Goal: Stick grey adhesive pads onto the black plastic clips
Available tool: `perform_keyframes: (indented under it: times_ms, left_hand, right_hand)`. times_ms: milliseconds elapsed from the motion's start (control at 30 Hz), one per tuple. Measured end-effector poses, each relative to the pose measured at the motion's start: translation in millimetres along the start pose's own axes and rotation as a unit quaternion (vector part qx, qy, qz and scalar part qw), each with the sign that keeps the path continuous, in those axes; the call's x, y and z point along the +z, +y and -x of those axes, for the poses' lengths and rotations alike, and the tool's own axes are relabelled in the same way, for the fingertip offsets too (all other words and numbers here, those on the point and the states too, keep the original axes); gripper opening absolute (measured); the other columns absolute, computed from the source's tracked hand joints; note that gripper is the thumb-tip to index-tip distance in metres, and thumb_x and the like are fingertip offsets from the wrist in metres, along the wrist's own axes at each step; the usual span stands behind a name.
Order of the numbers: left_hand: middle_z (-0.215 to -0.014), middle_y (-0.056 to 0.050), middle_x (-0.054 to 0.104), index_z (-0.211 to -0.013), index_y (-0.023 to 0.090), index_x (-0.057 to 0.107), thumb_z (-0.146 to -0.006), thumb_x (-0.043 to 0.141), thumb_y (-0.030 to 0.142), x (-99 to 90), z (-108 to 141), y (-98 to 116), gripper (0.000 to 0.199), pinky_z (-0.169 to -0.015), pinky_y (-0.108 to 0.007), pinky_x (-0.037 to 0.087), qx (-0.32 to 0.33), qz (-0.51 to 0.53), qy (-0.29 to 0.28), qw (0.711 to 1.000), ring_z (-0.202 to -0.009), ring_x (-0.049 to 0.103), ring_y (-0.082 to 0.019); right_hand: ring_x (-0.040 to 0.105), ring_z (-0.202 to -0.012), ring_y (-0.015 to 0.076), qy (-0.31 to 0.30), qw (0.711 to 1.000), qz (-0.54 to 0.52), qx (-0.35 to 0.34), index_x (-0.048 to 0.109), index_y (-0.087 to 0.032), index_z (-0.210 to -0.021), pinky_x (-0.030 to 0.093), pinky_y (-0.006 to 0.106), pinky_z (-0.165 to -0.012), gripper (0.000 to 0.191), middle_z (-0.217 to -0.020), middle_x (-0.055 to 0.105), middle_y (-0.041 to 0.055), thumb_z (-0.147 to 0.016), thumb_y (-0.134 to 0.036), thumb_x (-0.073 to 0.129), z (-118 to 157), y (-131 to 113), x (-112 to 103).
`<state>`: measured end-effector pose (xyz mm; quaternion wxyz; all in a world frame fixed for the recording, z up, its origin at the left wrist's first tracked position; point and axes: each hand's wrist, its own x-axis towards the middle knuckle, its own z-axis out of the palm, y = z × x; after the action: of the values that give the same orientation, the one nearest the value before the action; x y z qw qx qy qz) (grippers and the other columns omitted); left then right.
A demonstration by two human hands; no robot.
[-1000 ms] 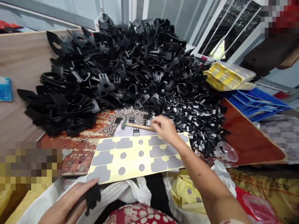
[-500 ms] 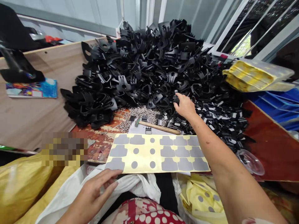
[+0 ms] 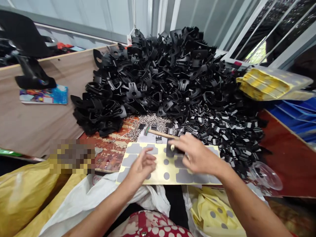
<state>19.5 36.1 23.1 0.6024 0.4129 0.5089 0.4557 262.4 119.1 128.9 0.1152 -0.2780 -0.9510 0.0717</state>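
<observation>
Head view, centre of the frame: our right hand (image 3: 197, 153) pinches a black plastic part (image 3: 174, 148) above the yellow sticker sheet (image 3: 161, 168); our left hand (image 3: 142, 166), fingers loosely spread, hovers empty over the sheet's left half.

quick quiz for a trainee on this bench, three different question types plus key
1. What is heaped just beyond the hammer?
a) glass marbles
b) small silvery metal pieces
c) wooden pegs

2. True or false: the left hand is empty.

3. Fill in: the black plastic part over the yellow sticker sheet is held in the ____.

Key: 1 b; 2 true; 3 right hand.
</observation>
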Motion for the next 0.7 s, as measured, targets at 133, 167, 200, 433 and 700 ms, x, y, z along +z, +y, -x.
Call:
perform_keyframes:
  times_ms: [133,167,200,433,700]
  left_hand:
    - [-0.132,-0.009,0.060,-0.147,0.029,0.048,-0.068,0.068,0.014,-18.2,12.8,21.9,0.083,-0.108,-0.045,0.043,0.051,-0.142,-0.137,0.979,-0.120,0.056,-0.029]
    - [-0.132,-0.007,0.061,-0.147,0.030,0.049,-0.067,0.070,0.012,-17.7,16.1,23.4,0.084,-0.110,-0.045,0.042,0.041,-0.142,-0.204,0.968,-0.119,0.057,-0.028]
    - [-0.129,-0.006,0.064,-0.144,0.029,0.053,-0.067,0.072,0.012,-15.2,19.0,22.6,0.081,-0.109,-0.045,0.043,0.030,-0.123,-0.253,0.959,-0.116,0.059,-0.027]
    - [-0.095,-0.004,0.068,-0.126,0.024,0.062,-0.076,0.084,0.029,-14.1,14.7,1.0,0.056,-0.054,-0.028,0.056,-0.100,0.088,-0.076,0.988,-0.070,0.066,-0.019]
    - [-0.095,-0.011,0.074,-0.100,0.017,0.057,-0.076,0.073,0.000,-50.2,-49.7,13.1,0.034,-0.048,-0.022,0.051,-0.078,0.243,0.120,0.959,-0.067,0.071,-0.019]
  right_hand:
    - [0.053,-0.095,0.0252,-0.076,0.991,-0.063,-0.088,0.057,-0.014,-0.139,0.050,0.042,-0.089,0.066,-0.103,0.064,0.0104,-0.074,-0.003,0.054,18.0,-48.0,16.0]
    - [0.054,-0.098,0.0257,-0.066,0.988,-0.081,-0.114,0.056,-0.012,-0.139,0.051,0.043,-0.091,0.063,-0.106,0.065,0.0118,-0.076,-0.004,0.054,16.7,-54.7,22.5]
    - [0.055,-0.100,0.0259,-0.046,0.984,-0.101,-0.137,0.056,-0.012,-0.139,0.051,0.043,-0.092,0.060,-0.108,0.067,0.0127,-0.079,-0.005,0.053,13.9,-59.5,29.8]
    - [0.064,-0.117,0.0235,0.131,0.963,-0.234,0.032,0.060,-0.028,-0.141,0.054,0.041,-0.101,0.059,-0.128,0.068,0.0083,-0.088,-0.005,0.048,-9.9,-38.9,86.6]
    - [0.066,-0.107,0.0254,0.209,0.910,-0.260,0.247,0.072,-0.022,-0.104,0.052,0.043,-0.097,0.031,-0.109,0.074,0.0083,-0.088,-0.006,0.050,-28.2,-25.9,157.4]
